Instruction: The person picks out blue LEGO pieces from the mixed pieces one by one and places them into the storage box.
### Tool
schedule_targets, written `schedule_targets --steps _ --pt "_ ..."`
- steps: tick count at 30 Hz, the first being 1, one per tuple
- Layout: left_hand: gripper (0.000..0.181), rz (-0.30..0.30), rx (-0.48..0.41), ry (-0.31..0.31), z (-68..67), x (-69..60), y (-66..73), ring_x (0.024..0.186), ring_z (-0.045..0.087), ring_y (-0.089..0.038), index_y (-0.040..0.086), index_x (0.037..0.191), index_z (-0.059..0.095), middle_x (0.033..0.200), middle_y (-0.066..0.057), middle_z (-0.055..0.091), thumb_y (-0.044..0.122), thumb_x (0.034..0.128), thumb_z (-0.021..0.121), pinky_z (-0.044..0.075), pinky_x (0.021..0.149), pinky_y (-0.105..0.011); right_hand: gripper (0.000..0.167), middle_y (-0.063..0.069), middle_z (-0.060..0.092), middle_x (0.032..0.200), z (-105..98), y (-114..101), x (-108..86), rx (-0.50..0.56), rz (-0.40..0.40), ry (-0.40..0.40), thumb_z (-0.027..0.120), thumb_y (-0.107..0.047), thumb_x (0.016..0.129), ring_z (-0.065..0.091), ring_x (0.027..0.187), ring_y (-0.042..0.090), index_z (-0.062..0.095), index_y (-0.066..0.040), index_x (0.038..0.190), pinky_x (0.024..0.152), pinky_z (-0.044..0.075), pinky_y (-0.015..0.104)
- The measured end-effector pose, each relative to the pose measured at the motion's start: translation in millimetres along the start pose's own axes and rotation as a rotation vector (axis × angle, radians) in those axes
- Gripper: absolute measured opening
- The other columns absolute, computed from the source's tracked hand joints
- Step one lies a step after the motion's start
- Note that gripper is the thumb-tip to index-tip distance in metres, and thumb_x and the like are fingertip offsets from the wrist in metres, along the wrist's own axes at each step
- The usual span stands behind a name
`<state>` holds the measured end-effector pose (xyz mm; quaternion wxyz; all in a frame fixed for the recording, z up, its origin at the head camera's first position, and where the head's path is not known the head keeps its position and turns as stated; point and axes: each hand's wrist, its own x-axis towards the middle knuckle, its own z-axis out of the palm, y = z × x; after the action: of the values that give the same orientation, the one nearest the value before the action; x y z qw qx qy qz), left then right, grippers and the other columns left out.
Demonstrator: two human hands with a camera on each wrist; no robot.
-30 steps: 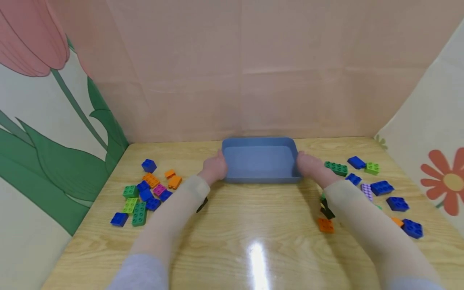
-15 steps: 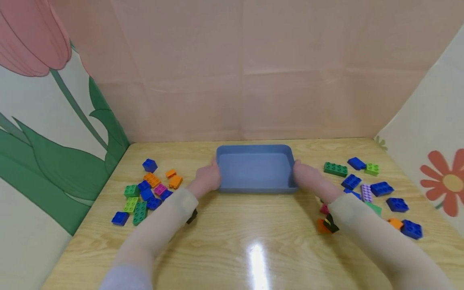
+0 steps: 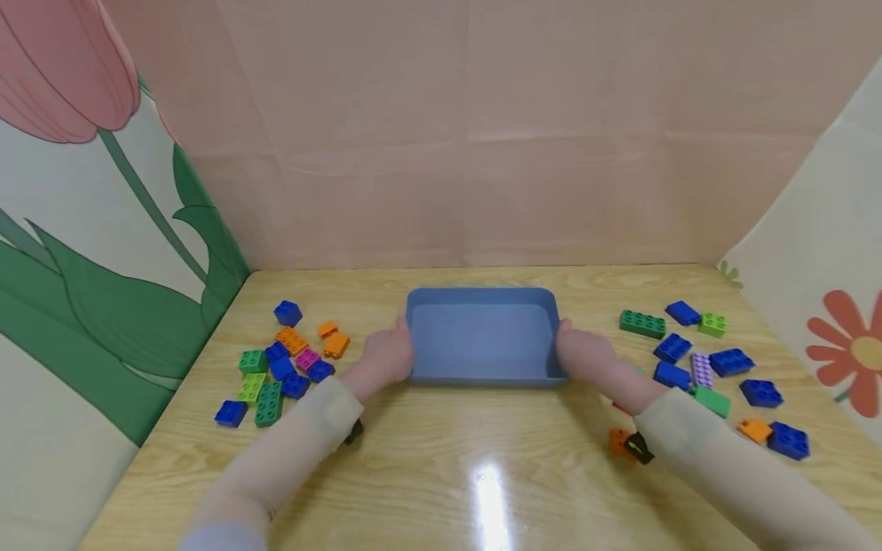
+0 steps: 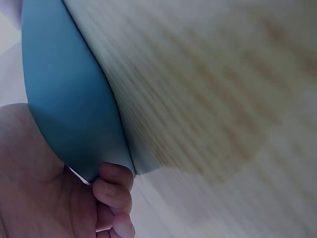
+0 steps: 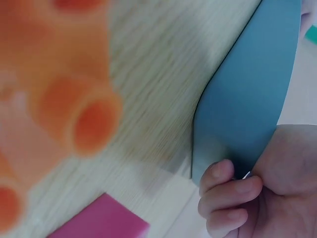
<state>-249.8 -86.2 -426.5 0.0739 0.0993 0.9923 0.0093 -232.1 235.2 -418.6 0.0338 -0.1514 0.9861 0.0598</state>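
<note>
A shallow blue tray (image 3: 482,381) with nothing in it lies on the wooden table between both hands. My left hand (image 3: 388,353) grips its left end, and my right hand (image 3: 586,353) grips the right end. In the left wrist view, curled fingers (image 4: 115,191) press against the tray's end wall (image 4: 74,94) near its lower edge. The right wrist view has the fingers (image 5: 230,193) curled against the tray's other end (image 5: 247,94) in the same manner. Beneath the right wrist lies an orange brick (image 3: 621,442), seen large and blurred in the right wrist view.
Several toy bricks lie scattered at the left, among them a blue brick (image 3: 287,313) and a green brick (image 3: 269,404). More bricks are spread at the right, including a dark green brick (image 3: 642,323) and a purple brick (image 3: 701,370). A pinkish sheet (image 3: 455,138) hangs behind the table.
The tray has slid toward me and slightly left, with both hands keeping their grip on its ends. The loose bricks have stayed put.
</note>
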Motion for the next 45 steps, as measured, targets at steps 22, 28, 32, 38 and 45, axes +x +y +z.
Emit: schedule_targets --steps 22,28,32,38,45 --pt "0.036 0.041 -0.1 -0.012 -5.7 -31.6 -13.2 0.059 0.053 -0.021 -0.004 0.125 0.047 0.068 -0.006 0.052 0.02 0.0992 0.048 0.044 0.054 -0.036 0.025 0.004 0.041 0.052 -1 -25 -34.3 -0.117 0.041 0.026 0.053 0.0 0.09 0.041 0.043 0.016 0.048 0.015 0.109 0.04 0.033 0.026" --pt "0.02 0.082 -0.263 -0.049 -9.9 -7.7 -27.9 0.057 0.048 -0.017 0.009 0.084 0.055 0.065 -0.002 0.049 0.024 0.0964 0.055 0.036 0.05 -0.03 0.018 0.004 0.04 0.051 0 -28 -31.7 -0.177 0.058 0.034 0.052 -0.001 0.091 0.039 0.043 0.017 0.049 0.014 0.101 0.041 0.031 0.027" --pt "0.026 0.032 -0.357 -0.167 -10.9 10.0 -29.7 0.05 0.047 -0.016 0.01 0.071 0.054 0.058 -0.001 0.049 0.021 0.0944 0.053 0.036 0.047 -0.027 0.02 0.003 0.039 0.05 0 -30 -33.4 -0.198 0.052 0.052 0.052 -0.001 0.091 0.039 0.043 0.016 0.05 0.015 0.102 0.04 0.033 0.027" --pt "0.029 -0.03 -0.43 -0.258 -11.4 24.1 -28.3 0.047 0.051 -0.018 0.006 0.071 0.057 0.059 -0.005 0.054 0.019 0.0957 0.049 0.041 0.045 -0.027 0.022 0.004 0.039 0.051 -1 -32 -35.1 -0.21 0.055 0.045 0.053 -0.002 0.092 0.041 0.043 0.016 0.05 0.016 0.105 0.041 0.036 0.027" --pt "0.023 -0.093 -0.541 -0.297 -9.6 32.8 -29.9 0.063 0.06 -0.021 0.002 0.089 0.062 0.077 -0.011 0.063 0.019 0.096 0.048 0.05 0.055 -0.03 0.016 0.004 0.038 0.051 -1 -32 -34.0 -0.216 0.059 0.097 0.053 -0.003 0.092 0.042 0.042 0.017 0.044 0.005 0.081 0.04 0.039 0.029"
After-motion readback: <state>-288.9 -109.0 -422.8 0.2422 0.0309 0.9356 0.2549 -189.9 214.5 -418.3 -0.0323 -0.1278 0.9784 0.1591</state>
